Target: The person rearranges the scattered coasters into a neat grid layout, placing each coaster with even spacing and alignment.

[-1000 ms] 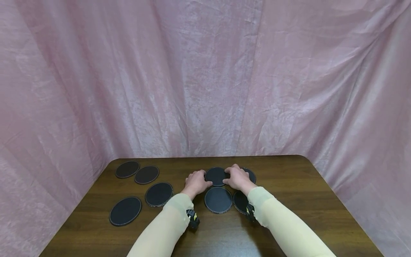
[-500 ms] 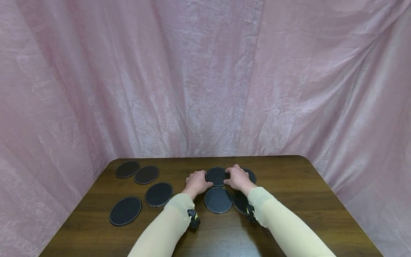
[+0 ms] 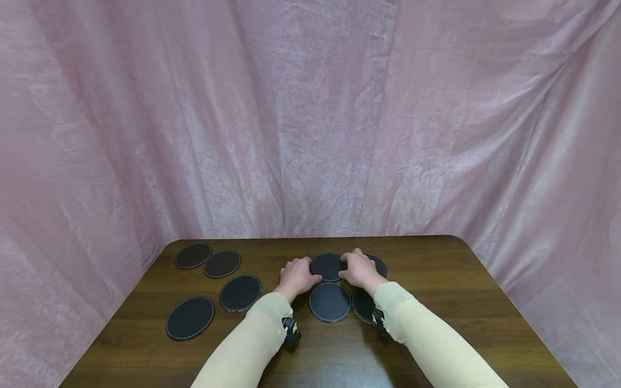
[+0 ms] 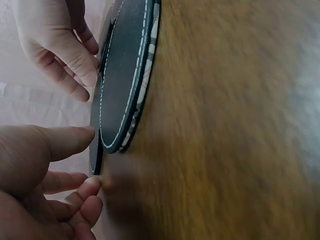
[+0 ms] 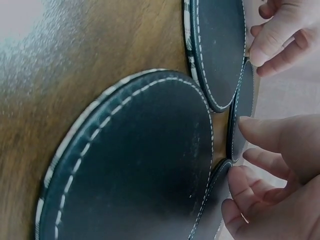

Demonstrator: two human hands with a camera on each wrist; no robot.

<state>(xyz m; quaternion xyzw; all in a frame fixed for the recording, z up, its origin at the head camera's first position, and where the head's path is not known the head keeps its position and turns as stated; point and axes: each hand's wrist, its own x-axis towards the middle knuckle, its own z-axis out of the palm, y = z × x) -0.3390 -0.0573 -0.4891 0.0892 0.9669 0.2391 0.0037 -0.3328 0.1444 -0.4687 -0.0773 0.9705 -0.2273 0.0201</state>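
Four-square at the table's middle lie several round black coasters with pale stitched rims. My left hand (image 3: 297,276) is at the left edge of the back middle coaster (image 3: 326,267), thumb and fingers loosely bent at its rim. On that coaster's other side is my right hand (image 3: 360,268), its thumb at the rim and its fingers partly covering the back right coaster (image 3: 380,264). In front lie a middle coaster (image 3: 330,303) and a right coaster (image 3: 363,304), the latter partly behind my right wrist. In the right wrist view, my right fingertips (image 5: 235,172) touch a coaster's edge.
To the left, more black coasters lie spread apart: a back left coaster (image 3: 192,255), a neighbour coaster (image 3: 221,264), a third coaster (image 3: 240,293) and a front left coaster (image 3: 190,318). Pink curtain (image 3: 310,118) hangs behind the brown wooden table (image 3: 451,302).
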